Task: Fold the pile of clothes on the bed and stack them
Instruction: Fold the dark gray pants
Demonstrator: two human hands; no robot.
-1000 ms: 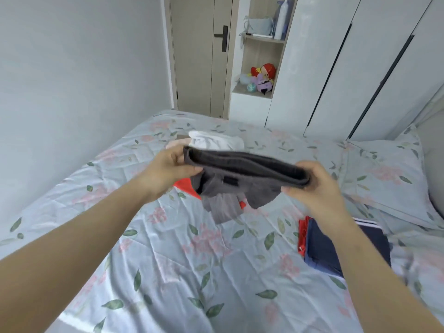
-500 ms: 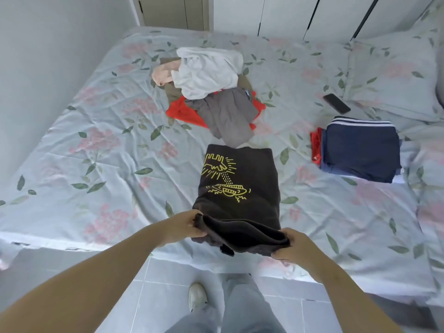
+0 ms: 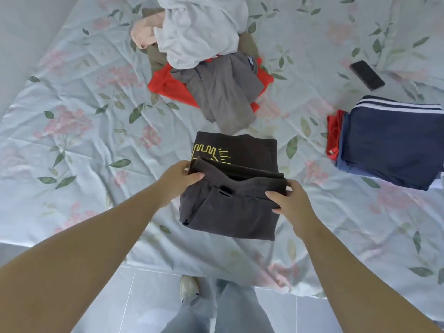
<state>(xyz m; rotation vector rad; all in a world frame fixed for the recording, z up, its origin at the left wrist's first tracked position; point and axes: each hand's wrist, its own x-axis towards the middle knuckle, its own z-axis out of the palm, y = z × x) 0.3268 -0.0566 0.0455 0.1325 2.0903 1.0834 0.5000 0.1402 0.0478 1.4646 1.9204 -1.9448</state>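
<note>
A dark grey T-shirt [image 3: 228, 210] with a yellow print lies on the bed [image 3: 72, 145] near its front edge, its near half doubled over the far half. My left hand [image 3: 176, 180] pinches the left end of the folded edge. My right hand [image 3: 292, 203] pinches the right end. Beyond it sits the unfolded pile [image 3: 204, 51]: a white garment on top, grey, red, olive and pink pieces under it. At the right rests a folded stack [image 3: 394, 143], navy on top with red beneath.
A black phone [image 3: 366, 75] lies on the sheet behind the folded stack. A pillow [image 3: 422, 25] fills the far right corner. The bed's front edge runs just below the shirt, with grey floor tiles [image 3: 149, 304] and my legs and a shoe [image 3: 188, 288] beneath.
The shirt was held up in the air, then laid flat on the bed. Both hands have now brought its near edge forward over the far half, covering most of the yellow print.
</note>
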